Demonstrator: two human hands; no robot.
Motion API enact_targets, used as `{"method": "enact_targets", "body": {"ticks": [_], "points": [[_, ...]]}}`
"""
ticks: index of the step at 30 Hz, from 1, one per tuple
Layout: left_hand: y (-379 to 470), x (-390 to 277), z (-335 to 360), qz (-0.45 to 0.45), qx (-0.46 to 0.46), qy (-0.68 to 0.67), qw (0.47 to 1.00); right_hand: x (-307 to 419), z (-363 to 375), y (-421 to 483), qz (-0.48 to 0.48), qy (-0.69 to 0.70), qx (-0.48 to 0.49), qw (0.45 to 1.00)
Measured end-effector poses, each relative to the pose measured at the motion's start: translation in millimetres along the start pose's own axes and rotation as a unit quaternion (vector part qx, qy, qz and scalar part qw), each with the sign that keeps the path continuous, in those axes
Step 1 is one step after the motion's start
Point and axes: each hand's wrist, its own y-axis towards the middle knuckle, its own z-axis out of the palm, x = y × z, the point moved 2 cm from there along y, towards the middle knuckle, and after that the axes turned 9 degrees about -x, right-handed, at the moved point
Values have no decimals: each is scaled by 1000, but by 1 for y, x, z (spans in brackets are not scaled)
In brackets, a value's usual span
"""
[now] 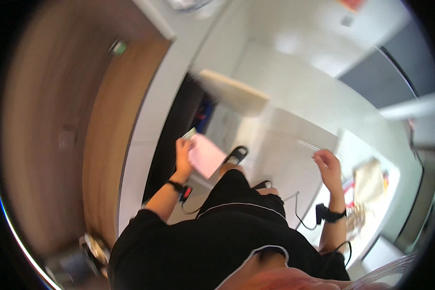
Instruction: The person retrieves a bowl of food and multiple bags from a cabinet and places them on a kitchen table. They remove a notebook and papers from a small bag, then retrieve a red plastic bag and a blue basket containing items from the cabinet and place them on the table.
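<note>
My left hand (184, 156) grips a flat pink sheet or pad (207, 156) by its left edge. A small greenish-white piece (190, 133) sticks out above the fingers of that hand; blur hides what it is. Off to the right, my right hand (328, 170) is raised with its fingers curled together. A thin white stick-like thing (308, 144) reaches left from its fingertips, too blurred to name exactly. Each wrist wears a black strap with a small device, the left one (185, 193) showing red and the right one (330, 214) all black.
On the left runs a wood-brown surface (127, 116) with a white side. A pale board-like panel (235, 92) stands ahead. At right, a white surface (351, 145) bears a beige cloth-like item (369, 181). Cables (297, 206) hang by my arms. Tiled floor (286, 145) lies between.
</note>
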Motion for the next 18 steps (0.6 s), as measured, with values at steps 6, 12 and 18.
{"method": "enact_targets", "body": {"ticks": [6,12,18], "points": [[48,-67,-8,118,54,-7,992,-14,-100,-44,-52,-33,-151,987],[172,-204,60,299,146,-22,943,-24,-186,-106,27,-37,-345,938],[220,-364,127,412,252,-98,870,-30,-194,-173,88,46,-448,888]]}}
